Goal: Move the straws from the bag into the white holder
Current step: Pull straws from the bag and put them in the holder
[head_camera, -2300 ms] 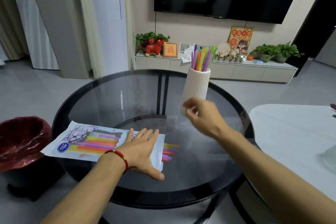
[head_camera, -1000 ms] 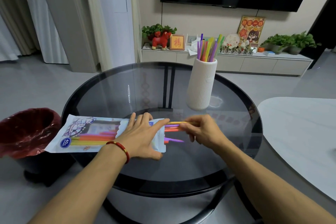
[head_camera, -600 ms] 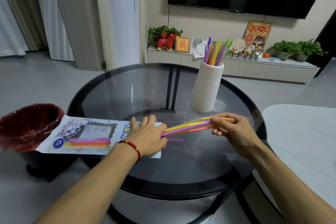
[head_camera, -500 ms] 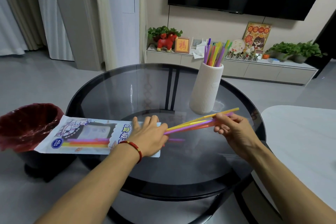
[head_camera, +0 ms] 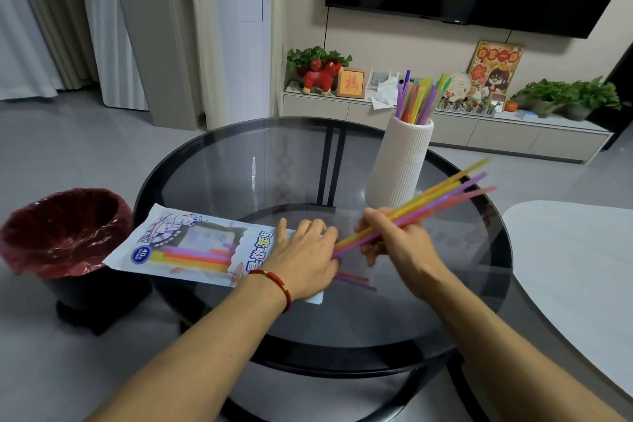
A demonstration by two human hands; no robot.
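Pressing flat on the bag, the left hand has its fingers spread and straight, gripping nothing, its palm over the bag's open end nearest the holder. A red bracelet circles that wrist. The bag lies on the glass table, well to the left of the holder, with its far end hanging past the table rim towards the bin. Yellow, orange and purple straws show through the bag's clear window, and a couple of loose ends poke out of the mouth just beyond the left hand's fingertips.

The right hand is closed around a bundle of yellow, purple, orange and pink straws, pinched between thumb and curled fingers. The bundle slants up and away, its free tips fanning apart just to the right of the holder's base, its lower ends reaching back to the bag's mouth beside the left hand. It is raised off the glass and does not touch the holder.

The holder, white and ribbed, stands upright on the far side of the table, with a cluster of coloured straws sticking out of its top. Behind the holder runs a low cabinet with plants and ornaments.
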